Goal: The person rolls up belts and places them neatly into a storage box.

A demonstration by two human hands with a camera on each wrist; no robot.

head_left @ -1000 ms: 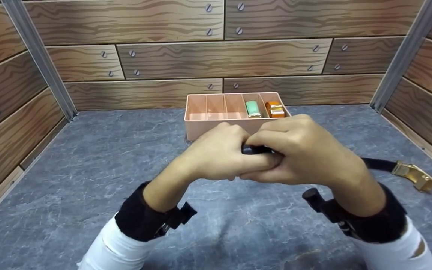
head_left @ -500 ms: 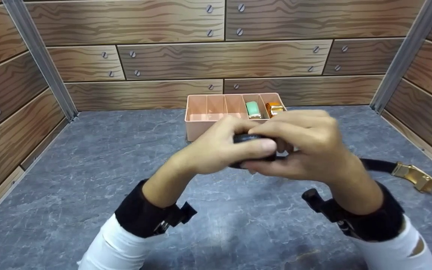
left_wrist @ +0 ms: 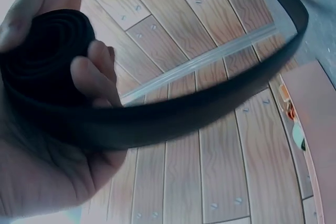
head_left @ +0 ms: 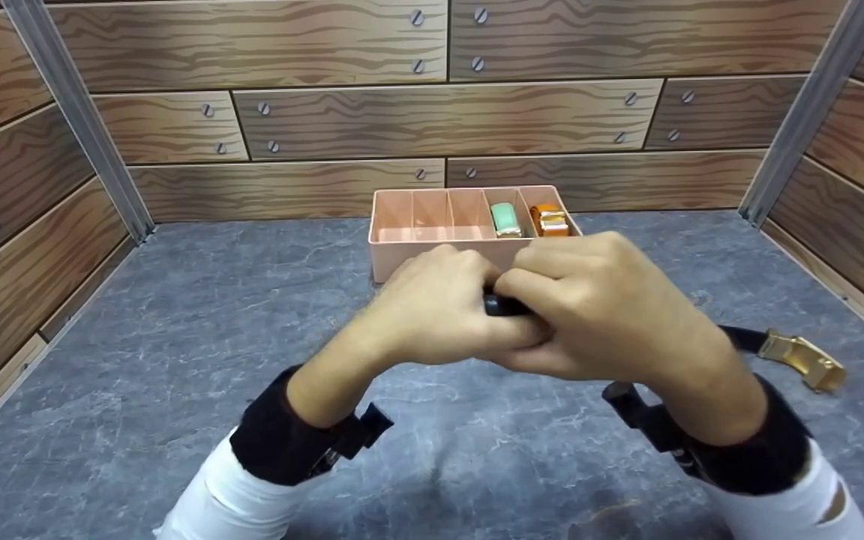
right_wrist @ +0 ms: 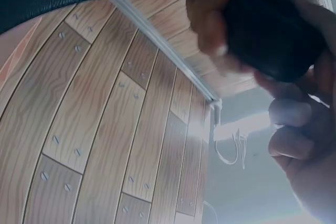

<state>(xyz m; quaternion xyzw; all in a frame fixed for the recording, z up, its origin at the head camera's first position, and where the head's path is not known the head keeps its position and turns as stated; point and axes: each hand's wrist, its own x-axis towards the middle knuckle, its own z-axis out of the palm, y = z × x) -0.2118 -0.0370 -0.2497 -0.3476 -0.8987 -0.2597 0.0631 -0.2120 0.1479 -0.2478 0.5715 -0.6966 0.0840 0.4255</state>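
A black belt is rolled into a coil [left_wrist: 50,51], held between both hands above the table. The left hand [head_left: 428,307] grips the coil from the left, its thumb across the near side. From the right, the right hand [head_left: 604,307] grips the same coil with curled fingers. In the head view the hands hide most of it, leaving a small dark patch showing. A loose length of strap [left_wrist: 184,116] runs away from the coil in the left wrist view. Its gold buckle [head_left: 803,358] lies to the right of the right wrist.
Behind the hands, a pink divided box [head_left: 432,256] stands on the grey marbled table [head_left: 199,322]. Toward its right end sit a rolled mint-green belt [head_left: 505,217] and a rolled orange belt [head_left: 550,219]. Wood-patterned walls [head_left: 342,120] enclose the back and sides.
Half a second ago the fingers were spread more and showed more of the coil; now they close around it again. The gold buckle has slid a little to the left.
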